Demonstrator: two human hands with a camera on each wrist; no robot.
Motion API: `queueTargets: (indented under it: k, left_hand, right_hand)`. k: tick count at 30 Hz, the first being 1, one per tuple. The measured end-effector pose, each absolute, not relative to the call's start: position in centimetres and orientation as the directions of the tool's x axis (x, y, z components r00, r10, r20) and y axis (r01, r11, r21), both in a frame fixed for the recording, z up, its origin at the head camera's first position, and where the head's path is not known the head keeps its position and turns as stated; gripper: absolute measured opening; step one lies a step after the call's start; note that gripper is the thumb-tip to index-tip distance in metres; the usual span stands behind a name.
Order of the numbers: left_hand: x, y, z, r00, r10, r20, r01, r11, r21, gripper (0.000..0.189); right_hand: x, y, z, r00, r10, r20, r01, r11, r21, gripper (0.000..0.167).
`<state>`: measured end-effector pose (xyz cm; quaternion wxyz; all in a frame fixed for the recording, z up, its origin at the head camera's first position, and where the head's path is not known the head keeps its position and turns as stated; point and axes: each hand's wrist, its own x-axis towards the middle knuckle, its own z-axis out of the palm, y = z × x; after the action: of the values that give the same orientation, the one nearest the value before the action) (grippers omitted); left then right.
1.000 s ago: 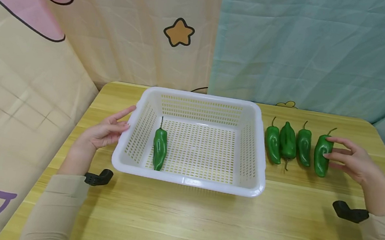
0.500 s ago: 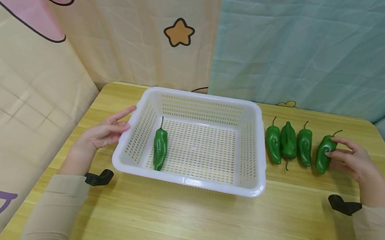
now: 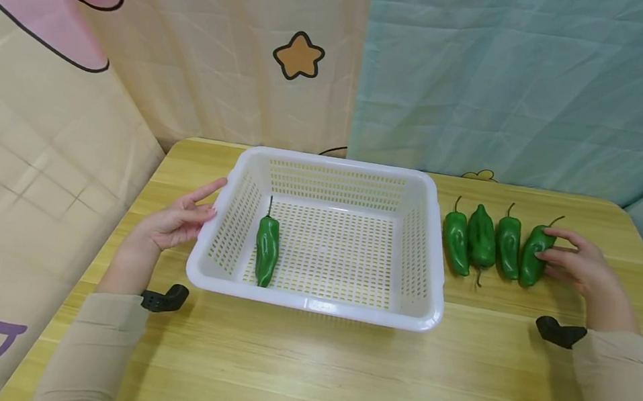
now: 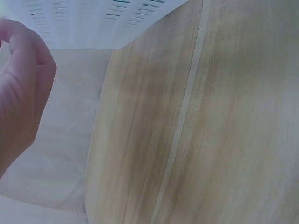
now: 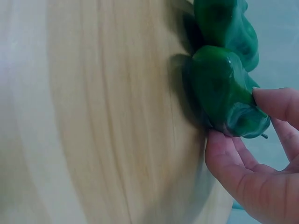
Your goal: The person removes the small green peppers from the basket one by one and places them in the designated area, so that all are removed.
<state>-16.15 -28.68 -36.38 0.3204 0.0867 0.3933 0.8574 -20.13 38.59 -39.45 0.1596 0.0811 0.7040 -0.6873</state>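
On the table lies a white perforated plastic basket (image 3: 312, 304) with one green pepper (image 3: 267, 251) inside, near its left wall. Spread fingers of my left hand (image 3: 180, 217) touch the basket's left rim; the left wrist view shows part of that hand (image 4: 23, 88) below the basket's side (image 4: 88, 28). My right hand (image 3: 584, 265) pinches the rightmost green pepper (image 3: 534, 256) in a row on the table. In the right wrist view, thumb and fingers are at one end of this pepper (image 5: 219, 88), and a neighbouring pepper (image 5: 224, 28) lies close beside it.
The row also holds a pepper (image 3: 456, 242) by the basket's right side, a pepper (image 3: 482, 238) with its stem toward the front, and another pepper (image 3: 508, 249). Printed curtains (image 3: 496, 81) stand behind the wooden table (image 3: 335, 372).
My right hand first shifted the rightmost pepper slightly right, then left, closer to its neighbour. My left hand and the basket have stayed in place.
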Motion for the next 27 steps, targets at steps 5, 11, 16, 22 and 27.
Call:
queueTargets:
  k: [5,11,16,22,27]
  left_hand:
    - [-16.11,-28.66,-36.44,-0.781,0.614,-0.113,-0.487,-0.486,0.726,0.052]
    - [-16.07,-28.66,-36.34,-0.772,0.625,-0.114,-0.498,-0.485,0.718,0.054]
    - [-16.07,-28.71,-36.27,-0.774,0.621,-0.126,-0.495,-0.468,0.732,0.055]
    - [-16.01,-28.71,-35.91,-0.79,0.591,-0.164,-0.475,-0.42,0.774,0.056]
    - [-16.1,-28.8,-35.8,-0.795,0.576,-0.189,-0.47,-0.389,0.792,0.064]
  right_hand:
    - [-20.44,38.53,-39.4,-0.931,-0.094,-0.354,0.349,0.068,-0.935,0.043]
    - [-20.66,38.48,-39.19,-0.917,-0.109,-0.384,0.367,0.153,-0.918,0.041]
    - [-20.78,38.42,-39.1,-0.909,-0.109,-0.402,0.376,0.201,-0.905,0.04]
    - [-20.76,38.28,-38.92,-0.907,-0.104,-0.409,0.379,0.226,-0.898,0.04]
    - [-20.56,38.2,-38.5,-0.906,-0.127,-0.405,0.385,0.154,-0.91,0.041]
